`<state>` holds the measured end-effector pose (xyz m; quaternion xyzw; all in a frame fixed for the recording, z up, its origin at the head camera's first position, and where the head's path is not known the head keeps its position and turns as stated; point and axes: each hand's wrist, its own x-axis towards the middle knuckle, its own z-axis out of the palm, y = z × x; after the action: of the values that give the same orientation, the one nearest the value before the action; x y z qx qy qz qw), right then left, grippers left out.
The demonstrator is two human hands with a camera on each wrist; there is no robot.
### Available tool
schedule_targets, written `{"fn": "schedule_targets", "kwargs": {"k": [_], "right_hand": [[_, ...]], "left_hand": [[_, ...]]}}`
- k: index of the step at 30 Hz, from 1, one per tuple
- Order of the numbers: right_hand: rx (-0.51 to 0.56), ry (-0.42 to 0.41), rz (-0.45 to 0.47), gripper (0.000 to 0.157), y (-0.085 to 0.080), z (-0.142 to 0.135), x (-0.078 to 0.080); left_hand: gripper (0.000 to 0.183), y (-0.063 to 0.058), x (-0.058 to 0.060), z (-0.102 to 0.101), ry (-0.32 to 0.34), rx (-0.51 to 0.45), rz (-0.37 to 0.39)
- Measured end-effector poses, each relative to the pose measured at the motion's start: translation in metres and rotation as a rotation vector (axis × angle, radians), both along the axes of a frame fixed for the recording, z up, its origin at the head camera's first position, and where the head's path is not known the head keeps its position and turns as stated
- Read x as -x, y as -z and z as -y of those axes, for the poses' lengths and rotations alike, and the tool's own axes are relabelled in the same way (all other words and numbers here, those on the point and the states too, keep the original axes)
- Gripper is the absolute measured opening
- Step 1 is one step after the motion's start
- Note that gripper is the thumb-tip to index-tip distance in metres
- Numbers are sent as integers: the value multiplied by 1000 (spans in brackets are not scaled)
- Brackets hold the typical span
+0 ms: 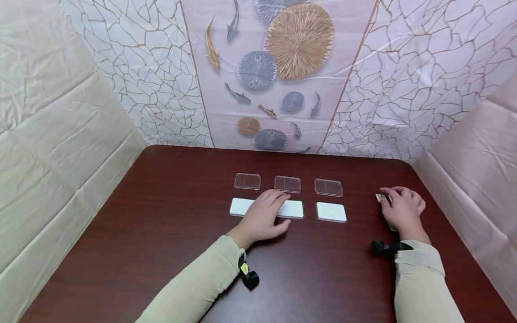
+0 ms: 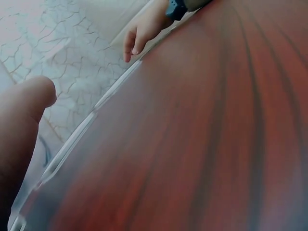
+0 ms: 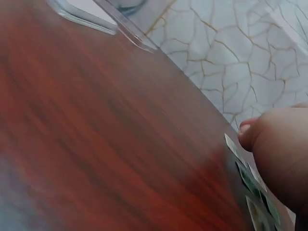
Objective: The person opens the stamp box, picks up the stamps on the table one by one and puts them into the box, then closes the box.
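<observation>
My left hand (image 1: 263,217) lies over a long white slab (image 1: 294,209), its fingers extended and its thumb apart to the right. The hand hides the slab's middle. A shorter white slab (image 1: 331,211) with a clear rim lies to the right of it. At the right side of the table, my right hand (image 1: 404,208) bends loosely over small flat paper pieces (image 1: 379,197). Its thumb and fingertips hover right by the paper's edge. The right wrist view shows several of these pieces, some greenish (image 3: 250,183), lying in a row below that hand (image 3: 284,149).
Three clear plastic plates, left (image 1: 247,181), middle (image 1: 287,184) and right (image 1: 328,187), lie in a row behind the white slabs. Patterned cloth (image 1: 153,80) hangs behind the dark red wooden table (image 1: 173,193), with plain cloth at both sides.
</observation>
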<state>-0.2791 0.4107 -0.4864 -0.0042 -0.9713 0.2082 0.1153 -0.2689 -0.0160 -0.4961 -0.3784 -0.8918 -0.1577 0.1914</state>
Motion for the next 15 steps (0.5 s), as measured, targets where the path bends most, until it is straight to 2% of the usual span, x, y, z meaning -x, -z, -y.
{"fn": "schedule_targets", "kwargs": {"k": [4, 9, 15], "right_hand": [[-21, 40, 11, 38, 1, -4, 0], [-47, 36, -11, 36, 3, -3, 1], [-54, 34, -5, 34, 3, -1, 1]], "left_hand": [[65, -2, -1, -19, -26, 34, 8], [62, -4, -2, -43, -66, 92, 24], [63, -2, -3, -74, -74, 166, 30]]}}
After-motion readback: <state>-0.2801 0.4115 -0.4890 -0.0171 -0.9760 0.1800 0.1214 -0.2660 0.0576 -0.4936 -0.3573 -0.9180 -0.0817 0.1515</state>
